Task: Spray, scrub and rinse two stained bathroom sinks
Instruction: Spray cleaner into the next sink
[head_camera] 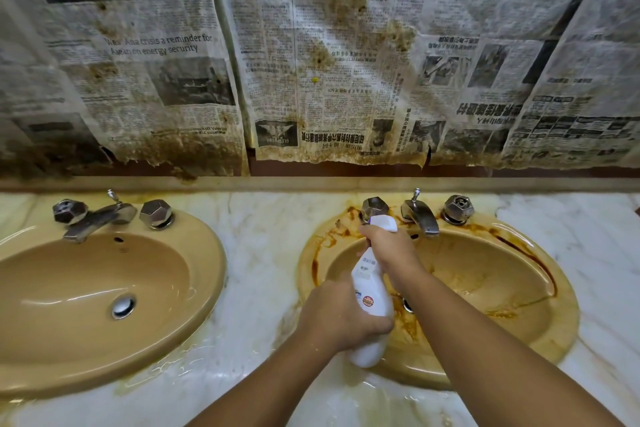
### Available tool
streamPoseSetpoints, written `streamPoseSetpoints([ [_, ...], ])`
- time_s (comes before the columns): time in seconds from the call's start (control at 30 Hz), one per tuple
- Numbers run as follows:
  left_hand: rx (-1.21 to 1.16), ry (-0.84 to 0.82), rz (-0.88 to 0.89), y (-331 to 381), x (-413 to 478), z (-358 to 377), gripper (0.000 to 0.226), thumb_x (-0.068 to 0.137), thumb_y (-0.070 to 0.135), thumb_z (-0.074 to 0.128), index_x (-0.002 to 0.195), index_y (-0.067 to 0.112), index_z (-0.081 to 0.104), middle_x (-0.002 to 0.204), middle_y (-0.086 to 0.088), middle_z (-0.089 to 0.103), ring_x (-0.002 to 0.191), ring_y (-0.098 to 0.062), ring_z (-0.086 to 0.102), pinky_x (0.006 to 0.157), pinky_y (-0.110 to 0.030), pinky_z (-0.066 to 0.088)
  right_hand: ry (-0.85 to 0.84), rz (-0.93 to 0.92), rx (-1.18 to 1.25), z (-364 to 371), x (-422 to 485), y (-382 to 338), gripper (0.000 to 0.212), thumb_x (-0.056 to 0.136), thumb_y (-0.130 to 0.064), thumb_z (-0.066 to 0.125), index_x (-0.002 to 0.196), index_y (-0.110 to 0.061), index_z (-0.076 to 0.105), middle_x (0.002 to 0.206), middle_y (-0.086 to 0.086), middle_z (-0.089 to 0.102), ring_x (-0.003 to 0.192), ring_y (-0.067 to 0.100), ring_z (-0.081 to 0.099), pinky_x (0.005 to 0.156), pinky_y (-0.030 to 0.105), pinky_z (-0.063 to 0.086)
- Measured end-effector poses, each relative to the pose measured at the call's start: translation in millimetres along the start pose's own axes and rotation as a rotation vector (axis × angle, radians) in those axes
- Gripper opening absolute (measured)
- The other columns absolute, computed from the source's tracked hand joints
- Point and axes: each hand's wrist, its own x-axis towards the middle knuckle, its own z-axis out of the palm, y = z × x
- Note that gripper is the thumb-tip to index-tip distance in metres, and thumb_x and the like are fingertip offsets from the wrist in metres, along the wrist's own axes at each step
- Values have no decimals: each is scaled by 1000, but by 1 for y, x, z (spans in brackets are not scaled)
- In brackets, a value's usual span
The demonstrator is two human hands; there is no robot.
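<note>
Two tan oval sinks are set in a marble counter. The left sink point(52, 340) looks smooth and wet, with no brown marks. The right sink point(502, 288) carries brown rust-coloured streaks around its rim and bowl. A white spray bottle point(369, 291) hangs tilted over the right sink, nozzle toward the taps. My left hand point(341, 317) grips the bottle's lower body. My right hand point(391, 248) grips its neck and trigger head. The right sink's drain is mostly hidden behind the bottle and my right forearm.
Each sink has a chrome faucet, left point(93, 218) and right point(420, 215), with two faceted knobs. Wet marble counter point(263, 253) lies between and in front of the sinks. Stained newspaper point(311, 62) covers the wall above.
</note>
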Motion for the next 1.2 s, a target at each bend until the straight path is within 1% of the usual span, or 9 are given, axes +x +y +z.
streamPoseSetpoints([
  [0.17, 59, 4, -38, -14, -18, 1, 64, 60, 71, 73, 99, 28, 45, 83, 8, 59, 78, -17, 61, 61, -30, 46, -120, 17, -4, 12, -21, 5, 12, 77, -20, 71, 78, -8, 72, 82, 11, 78, 69, 21, 69, 73, 36, 54],
  [0.33, -19, -5, -80, -25, -40, 16, 60, 53, 72, 68, 93, 30, 54, 82, 7, 67, 74, -12, 66, 66, -34, 57, -141, 4, -23, 19, -41, 23, 19, 73, -17, 69, 56, -12, 64, 63, 10, 69, 67, 29, 71, 65, 34, 49],
  [0.43, -64, -7, -112, -28, -61, 25, 59, 55, 71, 69, 96, 31, 52, 82, 10, 65, 77, -9, 65, 65, -30, 55, -223, 8, -117, 20, -58, 33, 11, 62, -16, 65, 64, -6, 64, 60, 7, 64, 54, 22, 61, 56, 29, 44],
  [0.53, -47, -2, -147, -26, -79, 31, 59, 60, 71, 71, 97, 31, 48, 82, 13, 60, 78, -9, 62, 60, -26, 46, -269, -8, -133, 18, -69, 41, 5, 66, -11, 65, 63, -11, 60, 59, 4, 63, 50, 19, 57, 53, 26, 43],
  [0.67, 10, 26, -192, -16, -96, 41, 65, 57, 76, 69, 98, 29, 48, 85, 9, 63, 82, -13, 64, 65, -30, 52, -309, -39, -64, 6, -78, 52, 7, 72, -14, 69, 69, -12, 64, 60, 3, 64, 54, 20, 63, 51, 23, 45],
  [0.83, -41, 11, -241, 5, -129, 69, 61, 58, 75, 73, 88, 29, 47, 85, 10, 61, 81, -11, 61, 64, -31, 51, -322, 49, -89, -18, -97, 77, 36, 63, -35, 74, 85, -7, 71, 69, 9, 73, 70, 31, 77, 63, 38, 56],
  [0.97, -33, 5, -275, 19, -154, 86, 61, 60, 78, 72, 87, 29, 47, 85, 12, 58, 76, -5, 53, 57, -27, 39, -428, 47, -200, -42, -112, 88, 18, 67, -26, 70, 71, -9, 71, 72, 9, 75, 61, 23, 66, 64, 35, 51],
  [1.1, -31, -14, -284, 28, -171, 94, 66, 60, 78, 72, 92, 26, 49, 90, 10, 59, 84, -9, 57, 61, -29, 42, -534, 24, -113, -59, -123, 101, 12, 77, -20, 76, 81, -12, 68, 72, 6, 69, 58, 17, 58, 59, 28, 45],
  [1.2, -26, -47, -258, 35, -181, 100, 64, 59, 76, 75, 90, 27, 48, 91, 11, 58, 85, -9, 57, 62, -28, 43, -440, 44, -81, -66, -129, 116, 9, 72, -24, 72, 74, -18, 65, 64, 5, 68, 64, 24, 66, 66, 35, 48],
])
